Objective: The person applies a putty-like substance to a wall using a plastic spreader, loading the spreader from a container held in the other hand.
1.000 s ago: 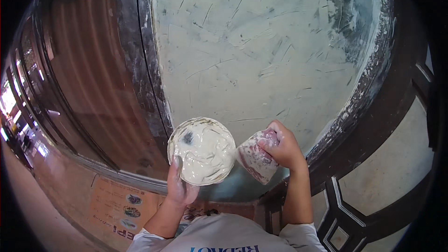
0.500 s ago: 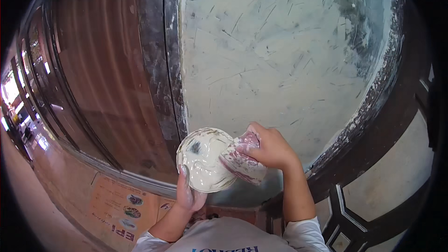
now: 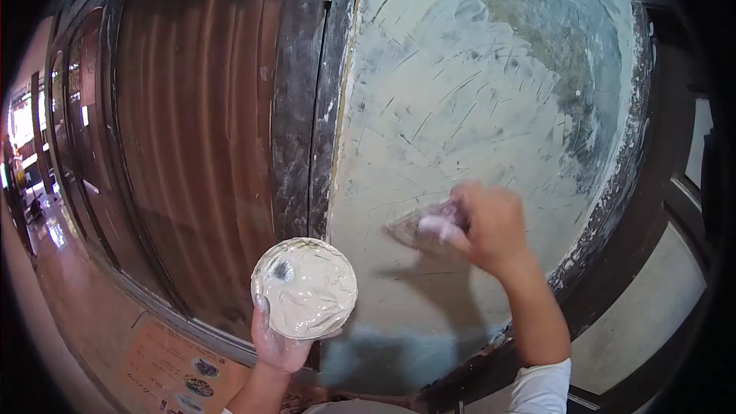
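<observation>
Putty (image 3: 310,295) fills a round tub (image 3: 353,299), with 1 dark smudge (image 3: 283,270) near its upper left. The left hand (image 3: 281,349) supports the tub from below, thumb by the rim, its other fingers mostly hidden underneath. The right hand (image 3: 491,222) closes around 1 blurred, putty-smeared scraper (image 3: 410,227) before the pale wall (image 3: 460,123); whether the scraper touches it, I cannot tell. Dark door frame (image 3: 295,130) borders the wall's left side.
</observation>
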A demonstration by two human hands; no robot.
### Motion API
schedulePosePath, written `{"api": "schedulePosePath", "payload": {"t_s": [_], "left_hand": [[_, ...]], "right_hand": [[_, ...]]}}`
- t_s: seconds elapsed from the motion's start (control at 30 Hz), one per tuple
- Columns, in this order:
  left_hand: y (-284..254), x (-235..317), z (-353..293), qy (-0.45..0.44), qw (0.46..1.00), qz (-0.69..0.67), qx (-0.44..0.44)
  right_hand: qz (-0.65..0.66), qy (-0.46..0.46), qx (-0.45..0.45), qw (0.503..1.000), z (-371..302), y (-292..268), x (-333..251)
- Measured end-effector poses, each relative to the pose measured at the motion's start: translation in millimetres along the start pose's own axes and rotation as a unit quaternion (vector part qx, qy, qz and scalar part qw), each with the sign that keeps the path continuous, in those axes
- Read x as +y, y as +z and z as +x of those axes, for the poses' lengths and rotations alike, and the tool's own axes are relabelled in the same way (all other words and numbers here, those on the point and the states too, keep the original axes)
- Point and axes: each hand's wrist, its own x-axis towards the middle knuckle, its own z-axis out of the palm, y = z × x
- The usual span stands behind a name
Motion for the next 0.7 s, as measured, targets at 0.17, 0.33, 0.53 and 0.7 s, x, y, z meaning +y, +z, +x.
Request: {"api": "schedulePosePath", "payload": {"t_s": [0.17, 0.33, 0.53, 0.7], "left_hand": [[-6.7, 0.0, -5.0, -0.010, 0.992, 0.086, 0.091], [-24.8, -7.4, -19.7, -0.093, 0.983, 0.078, 0.136], [-47.9, 2.3, -33.6, -0.109, 0.974, 0.083, 0.180], [-62.5, 8.7, -29.4, -0.128, 0.972, 0.095, 0.170]], "right_hand": [[-0.062, 0.082, 0.149, 0.983, 110.5, -32.8, 38.5], [-0.189, 0.113, 0.163, 0.962, 191.2, -42.4, 73.4], [-0.259, 0.089, 0.139, 0.952, 225.8, -27.9, 67.3], [-0.215, 0.167, 0.195, 0.942, 233.4, -55.5, 94.8]]}}
